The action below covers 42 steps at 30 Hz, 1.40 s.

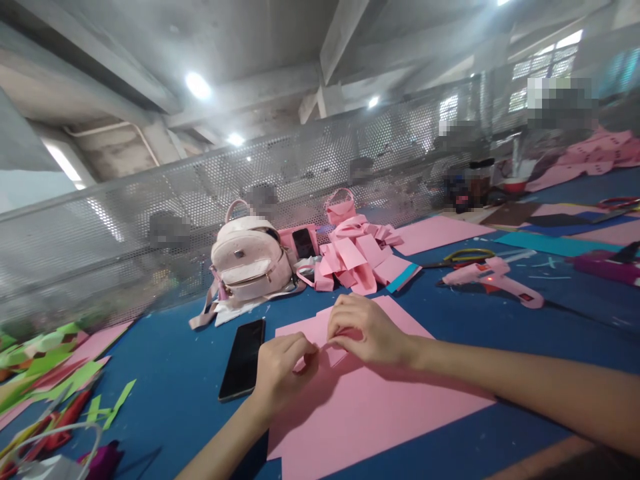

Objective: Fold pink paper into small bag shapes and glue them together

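Note:
Large pink paper sheets (370,413) lie stacked on the blue table in front of me. Over them, my left hand (285,370) and my right hand (367,330) pinch a small pink paper piece (334,353) between them, fingers curled and thumbs close together. Part of that piece is hidden behind my fingers. Just left of my left hand rests a black phone (243,360). Beyond my right hand sits a heap of cut and folded pink paper (353,257), one piece edged in blue.
A pale pink backpack (247,257) stands against the perforated metal screen (310,167). To the right lie a pink glue gun (493,280), scissors (467,255) and a teal sheet (555,243). Green paper scraps (113,407) and red-handled scissors (63,420) are at left.

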Each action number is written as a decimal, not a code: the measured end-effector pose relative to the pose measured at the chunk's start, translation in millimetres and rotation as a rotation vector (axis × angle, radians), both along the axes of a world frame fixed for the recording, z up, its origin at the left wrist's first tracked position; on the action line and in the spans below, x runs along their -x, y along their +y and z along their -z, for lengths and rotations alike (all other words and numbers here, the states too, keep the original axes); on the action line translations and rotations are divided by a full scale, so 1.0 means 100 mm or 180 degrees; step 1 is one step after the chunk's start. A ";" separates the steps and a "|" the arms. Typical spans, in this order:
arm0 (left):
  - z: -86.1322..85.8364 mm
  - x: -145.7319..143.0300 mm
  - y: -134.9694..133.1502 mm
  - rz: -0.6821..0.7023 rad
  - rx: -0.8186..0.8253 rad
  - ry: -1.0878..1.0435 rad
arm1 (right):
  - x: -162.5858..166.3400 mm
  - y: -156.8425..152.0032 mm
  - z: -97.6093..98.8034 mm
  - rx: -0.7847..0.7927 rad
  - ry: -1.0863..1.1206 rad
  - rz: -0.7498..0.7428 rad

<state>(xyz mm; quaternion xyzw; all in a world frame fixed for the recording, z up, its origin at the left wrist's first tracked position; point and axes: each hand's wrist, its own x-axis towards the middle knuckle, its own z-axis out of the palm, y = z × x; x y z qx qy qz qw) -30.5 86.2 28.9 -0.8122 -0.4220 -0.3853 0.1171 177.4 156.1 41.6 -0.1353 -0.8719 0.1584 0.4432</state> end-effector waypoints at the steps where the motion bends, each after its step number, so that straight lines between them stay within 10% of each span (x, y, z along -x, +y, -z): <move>1: -0.01 0.00 0.00 0.0015 0.0073 -0.0096 | 0.00 0.01 0.00 0.0037 0.0024 -0.0005; 19: 0.09 0.22 0.26 -0.0139 0.1713 -0.2908 | -0.15 0.49 0.06 0.1572 0.0484 0.0216; 33: 0.11 0.17 0.22 -0.0108 0.2049 -0.3519 | -0.10 0.42 0.11 0.1935 0.0162 0.0253; 42: 0.15 0.12 0.21 0.0128 0.1591 -0.2993 | -0.05 0.39 0.21 0.3141 0.0199 0.0078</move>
